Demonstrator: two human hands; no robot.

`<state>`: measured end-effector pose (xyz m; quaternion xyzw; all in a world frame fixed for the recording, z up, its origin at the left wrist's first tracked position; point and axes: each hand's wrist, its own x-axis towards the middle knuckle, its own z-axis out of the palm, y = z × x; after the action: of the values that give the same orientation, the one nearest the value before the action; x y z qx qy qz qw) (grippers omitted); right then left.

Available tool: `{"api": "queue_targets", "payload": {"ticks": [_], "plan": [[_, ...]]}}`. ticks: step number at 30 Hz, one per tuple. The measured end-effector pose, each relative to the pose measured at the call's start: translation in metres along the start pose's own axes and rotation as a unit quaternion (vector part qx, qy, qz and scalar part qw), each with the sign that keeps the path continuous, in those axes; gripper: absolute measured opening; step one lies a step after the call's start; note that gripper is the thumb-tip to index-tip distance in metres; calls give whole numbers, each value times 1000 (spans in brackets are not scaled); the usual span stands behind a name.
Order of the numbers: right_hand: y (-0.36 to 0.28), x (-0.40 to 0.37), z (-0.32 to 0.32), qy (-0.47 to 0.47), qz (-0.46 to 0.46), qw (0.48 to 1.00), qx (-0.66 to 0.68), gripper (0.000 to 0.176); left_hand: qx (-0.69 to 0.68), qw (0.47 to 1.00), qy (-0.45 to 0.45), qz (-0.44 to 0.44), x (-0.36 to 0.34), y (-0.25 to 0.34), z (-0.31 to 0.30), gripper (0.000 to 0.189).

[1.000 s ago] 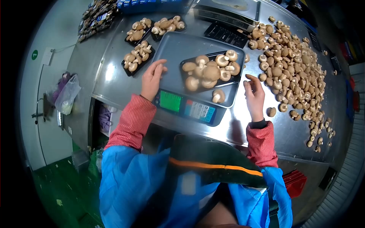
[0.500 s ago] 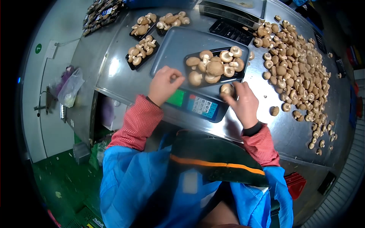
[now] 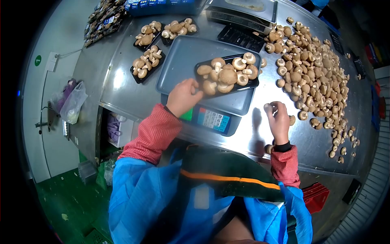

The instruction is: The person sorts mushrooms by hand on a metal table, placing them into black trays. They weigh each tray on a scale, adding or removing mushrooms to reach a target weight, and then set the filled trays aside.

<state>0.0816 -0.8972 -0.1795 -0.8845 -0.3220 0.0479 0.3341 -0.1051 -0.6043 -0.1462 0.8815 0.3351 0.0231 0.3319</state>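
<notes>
A black tray of brown-capped mushrooms rests on the grey platform of a weighing scale. My left hand is over the platform's near left side, thumb and fingers apart, fingertips close to the tray's left end. Off the scale to the right, my right hand hovers over the steel table, its fingers loosely curled and apart from the thumb. A single mushroom shows just beside its knuckles. Another mushroom lies by my right wrist, near the table's front edge.
A large heap of loose mushrooms covers the table's right side. Several filled trays stand left of the scale. Behind it are stacked black trays and a second scale. A blue crate sits at the back.
My right hand has left the scale's edge and moved right, letting go of the mushroom it held, and one now lies near its wrist. My left hand has shifted right towards the tray.
</notes>
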Motion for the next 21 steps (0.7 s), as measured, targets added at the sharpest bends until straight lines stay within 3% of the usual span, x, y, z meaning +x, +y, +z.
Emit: {"api": "queue_targets", "payload": {"ticks": [1,6,12,16,19,21], "plan": [[7,-4,-1,7,-17,998,-61,27,-28,1000,2,-10,4,-7,4,32],[2,8,-10,-38,16,999,9,25,-76,997,21,-25,25,-23,-11,34],[4,33,5,43,-14,996,80,24,-142,989,31,-31,29,-82,-41,39],[-12,71,5,51,-31,996,70,29,-156,987,-11,-45,16,-66,-40,38],[-31,105,11,41,-19,998,43,31,-91,993,-72,-39,15,-38,-30,32],[-38,120,21,30,-30,999,0,31,-79,993,-78,-36,17,-30,-18,38]]}}
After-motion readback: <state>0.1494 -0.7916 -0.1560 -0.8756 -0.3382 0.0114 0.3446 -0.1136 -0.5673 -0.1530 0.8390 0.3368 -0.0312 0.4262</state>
